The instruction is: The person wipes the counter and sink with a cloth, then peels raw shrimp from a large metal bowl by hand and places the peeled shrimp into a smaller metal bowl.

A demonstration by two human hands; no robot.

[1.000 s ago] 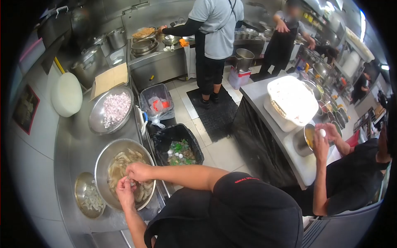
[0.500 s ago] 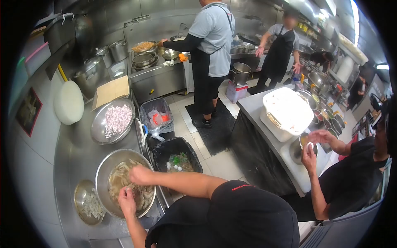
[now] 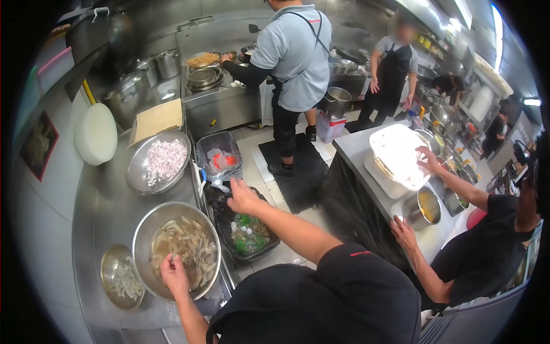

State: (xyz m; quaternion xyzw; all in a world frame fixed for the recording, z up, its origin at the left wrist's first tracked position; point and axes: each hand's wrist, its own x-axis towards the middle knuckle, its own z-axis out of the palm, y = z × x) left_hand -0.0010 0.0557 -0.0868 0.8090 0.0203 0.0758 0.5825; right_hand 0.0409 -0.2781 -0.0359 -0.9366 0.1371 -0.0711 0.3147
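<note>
A large steel bowl (image 3: 137, 249) of raw, greyish shrimp (image 3: 192, 246) in liquid stands on the counter. Over its near left side, my left hand (image 3: 175, 276) is closed in a pinch on what looks like a shrimp, mostly hidden by the fingers. My right hand (image 3: 244, 198) is stretched over a black-lined bin (image 3: 272, 226), fingers apart and holding nothing that I can see. Green and white scraps and shells lie in the bin. Left of the large bowl, a smaller steel bowl (image 3: 109, 289) contains pale, peeled shrimp (image 3: 126, 280).
Behind the shrimp is a bowl of chopped, pinkish-white pieces (image 3: 166, 162), beside a cardboard sheet (image 3: 160, 121). A second bin (image 3: 229, 140) stands on the floor. At right, a co-worker's hand (image 3: 405, 234) is by a steel pot (image 3: 425, 209); other people stand farther back.
My right hand has moved from the shrimp bowl out over the bin, its fingers spreading. My left hand stays over the bowl. The co-worker at right now reaches to the white tub.
</note>
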